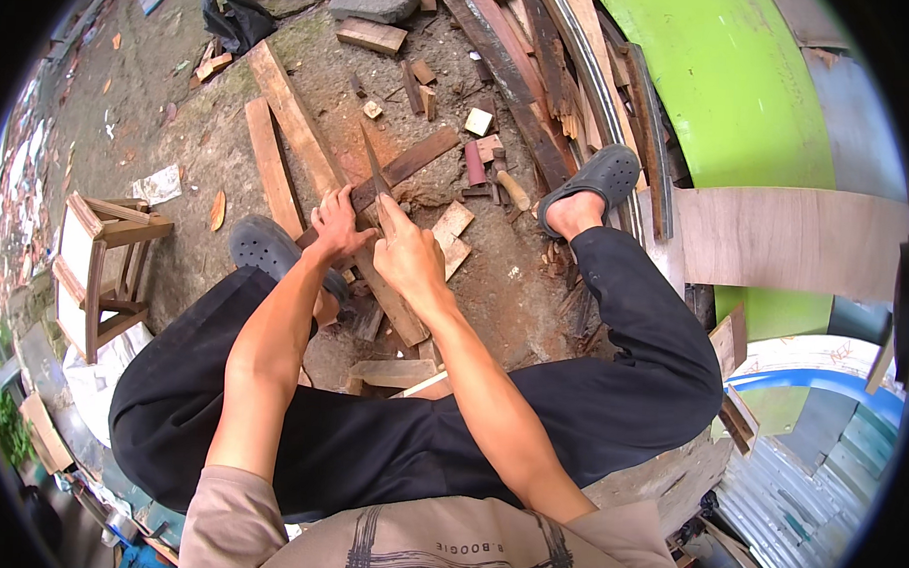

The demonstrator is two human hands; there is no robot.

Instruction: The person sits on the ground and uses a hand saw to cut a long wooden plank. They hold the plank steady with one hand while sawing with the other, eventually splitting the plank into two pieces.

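Note:
My right hand (409, 259) is closed around the handle of a hand saw, which the fingers mostly hide. The saw's narrow, tapering blade (372, 159) points away from me and crosses a dark wooden strip (419, 157). That strip lies slantwise over a long, lighter plank (298, 118) on the ground. Just left of the blade, my left hand (338, 226) grips the strip and bears down where the two pieces cross. The contact between teeth and wood is too small to make out.
Another plank (272, 165) lies left of the long one. A hammer (511, 186) and wood offcuts (450, 234) are scattered between my feet. Long boards (526, 96) and a green panel (727, 88) are on the right. A small wooden frame (105, 267) stands at left.

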